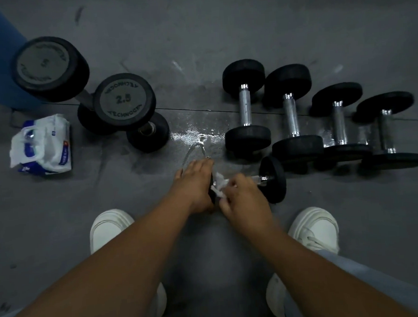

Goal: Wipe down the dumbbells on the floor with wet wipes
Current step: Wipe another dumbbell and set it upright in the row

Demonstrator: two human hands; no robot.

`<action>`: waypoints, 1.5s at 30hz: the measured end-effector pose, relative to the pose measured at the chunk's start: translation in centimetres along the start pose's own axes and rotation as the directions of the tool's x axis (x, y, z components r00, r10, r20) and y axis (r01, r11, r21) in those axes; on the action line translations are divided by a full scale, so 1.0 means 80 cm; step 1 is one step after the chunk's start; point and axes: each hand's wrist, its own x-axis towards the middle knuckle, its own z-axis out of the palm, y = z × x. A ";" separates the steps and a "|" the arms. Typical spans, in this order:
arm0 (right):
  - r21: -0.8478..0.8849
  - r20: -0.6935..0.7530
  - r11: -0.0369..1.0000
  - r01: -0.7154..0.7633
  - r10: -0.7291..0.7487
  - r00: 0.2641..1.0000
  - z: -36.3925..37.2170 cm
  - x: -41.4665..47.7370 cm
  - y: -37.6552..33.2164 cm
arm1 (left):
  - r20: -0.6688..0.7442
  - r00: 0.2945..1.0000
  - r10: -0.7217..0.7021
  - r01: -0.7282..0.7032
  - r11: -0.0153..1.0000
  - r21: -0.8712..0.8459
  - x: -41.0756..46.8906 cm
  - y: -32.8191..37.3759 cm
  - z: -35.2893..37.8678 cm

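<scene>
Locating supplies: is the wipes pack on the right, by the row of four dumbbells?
No, the wipes pack lies at the left, beside the dumbbell marked 2.5.

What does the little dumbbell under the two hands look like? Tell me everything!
The small black dumbbell has two round, rubbery-looking black heads joined by a shiny metal handle. It lies on its side on the grey floor, crosswise in front of the white shoes. The left hand cups its left head, while the right hand pinches a crumpled white wet wipe against the handle.
</scene>
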 end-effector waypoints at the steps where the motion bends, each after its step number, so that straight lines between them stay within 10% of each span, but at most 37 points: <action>1: 0.175 -0.033 0.965 -0.197 0.206 0.978 -0.001 -0.007 0.005 | 0.018 1.000 -0.001 0.001 1.000 0.023 0.002 0.000 -0.003; 3: 0.578 0.030 0.614 -0.538 0.643 0.765 -0.003 -0.013 0.010 | 0.035 0.999 -0.002 0.000 0.998 0.070 0.002 0.002 -0.008; 5: 0.680 0.089 0.426 -0.597 0.760 0.644 -0.002 -0.014 0.007 | 0.018 1.000 0.001 -0.003 0.995 0.096 -0.005 0.002 -0.007; 11: 0.117 -0.122 0.949 -0.294 0.307 0.944 -0.001 -0.018 0.013 | -0.021 0.999 0.046 -0.040 0.972 0.232 -0.018 0.007 -0.006; 15: -0.259 0.081 0.895 -0.364 0.396 0.915 -0.005 -0.025 0.016 | -0.069 0.995 0.071 -0.051 0.965 0.256 -0.025 0.012 -0.001; 32: -0.165 0.266 0.920 -0.354 0.387 0.883 -0.016 -0.047 0.025 | -0.048 0.994 0.096 -0.078 0.955 0.285 -0.007 0.021 0.000; 35: 0.190 0.072 0.913 -0.361 0.353 0.933 -0.010 -0.038 0.024 | -0.024 0.996 0.089 -0.079 0.956 0.283 -0.003 0.021 -0.005; 38: 0.704 -0.014 0.554 -0.444 0.636 0.771 0.001 -0.019 0.018 | -0.017 0.995 0.099 -0.090 0.955 0.283 -0.004 0.019 -0.002; 41: 0.819 0.559 -0.552 -0.154 0.712 0.425 0.003 -0.003 0.011 | -0.049 0.993 0.103 -0.087 0.959 0.269 -0.006 0.019 -0.001; 42: 0.678 0.676 -0.735 0.012 0.630 0.382 0.001 0.000 0.017 | -0.052 0.993 0.107 -0.089 0.960 0.266 -0.007 0.019 -0.001; 45: 0.476 0.773 -0.855 0.209 0.519 0.365 0.003 0.015 0.039 | -0.047 0.992 0.114 -0.098 0.961 0.260 -0.008 0.019 0.001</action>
